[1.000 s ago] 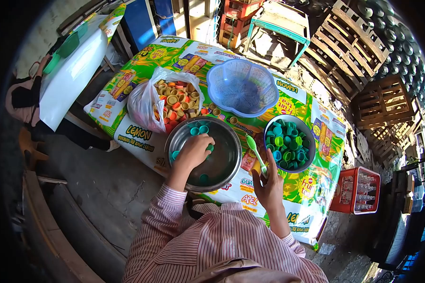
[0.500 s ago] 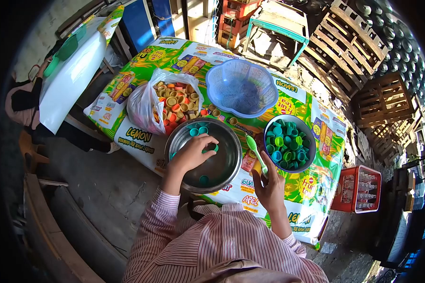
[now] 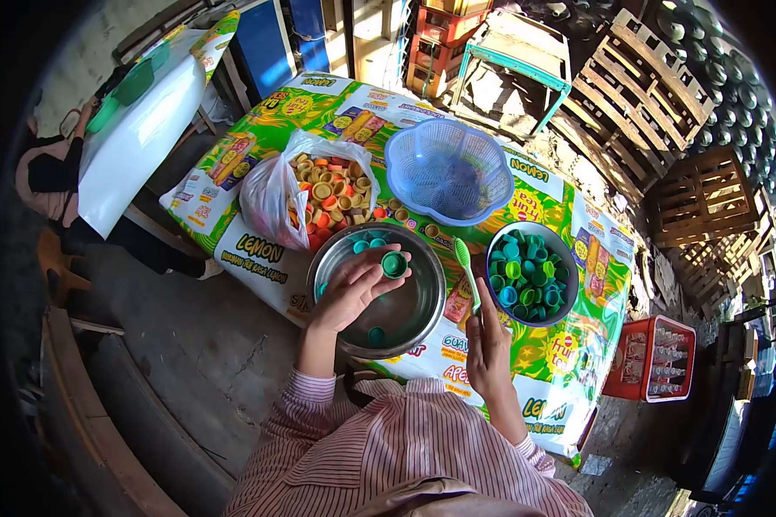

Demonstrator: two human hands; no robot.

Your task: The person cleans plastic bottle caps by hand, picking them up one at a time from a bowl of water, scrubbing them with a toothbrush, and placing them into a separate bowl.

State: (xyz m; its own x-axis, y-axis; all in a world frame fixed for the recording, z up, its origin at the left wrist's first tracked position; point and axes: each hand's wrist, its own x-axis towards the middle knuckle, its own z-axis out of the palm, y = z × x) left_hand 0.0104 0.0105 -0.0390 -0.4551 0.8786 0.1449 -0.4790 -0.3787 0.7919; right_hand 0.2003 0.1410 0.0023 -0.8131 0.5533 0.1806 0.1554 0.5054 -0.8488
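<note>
Over a metal bowl (image 3: 435,314), my left hand (image 3: 351,295) pinches a green bottle cap (image 3: 394,264), its hollow side showing. A few teal caps (image 3: 375,334) lie inside that bowl. My right hand (image 3: 489,349) grips a green-and-white toothbrush (image 3: 468,271), bristle end up, to the right of the metal bowl. Close by on the right stands a dark-rimmed bowl (image 3: 569,303) heaped with green and teal caps (image 3: 530,274).
A plastic bag (image 3: 267,202) of tan and orange caps (image 3: 329,194) sits at the left, beside a blue basket (image 3: 450,172). The table (image 3: 259,250) has a printed cover. Beyond are a red crate (image 3: 649,358), pallets (image 3: 647,77) and another person (image 3: 56,177).
My left hand has turned and raised the green cap, so its hollow side now faces up. My right hand still holds the toothbrush, now tilted a little more upright.
</note>
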